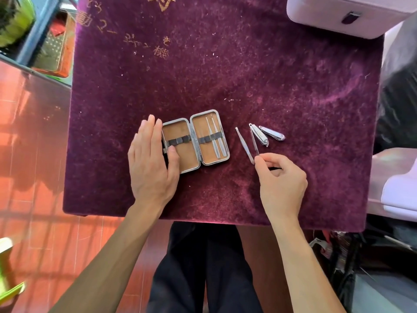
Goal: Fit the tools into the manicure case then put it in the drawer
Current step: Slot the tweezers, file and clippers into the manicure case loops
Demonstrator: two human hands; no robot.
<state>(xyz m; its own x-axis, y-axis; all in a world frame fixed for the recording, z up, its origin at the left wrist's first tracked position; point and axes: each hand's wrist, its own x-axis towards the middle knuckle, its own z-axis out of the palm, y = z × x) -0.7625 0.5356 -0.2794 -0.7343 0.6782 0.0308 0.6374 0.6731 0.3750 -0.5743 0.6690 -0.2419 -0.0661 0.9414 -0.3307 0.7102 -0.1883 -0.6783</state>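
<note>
My worry is that the thin nail file [254,143] slips or drags the tweezers [244,145] lying just beside it, since it lies flat in the velvet pile of the counter [293,86] and offers little edge to catch. My right grip [279,177] has thumb and forefinger pressed almost together on the file's near end, while my left grip [150,159] lies spread flat, thumb on the left half of the open manicure case [195,141]. The case already holds two slim tools [216,141] under its right strap; two clippers [266,134] wait beyond the file.
</note>
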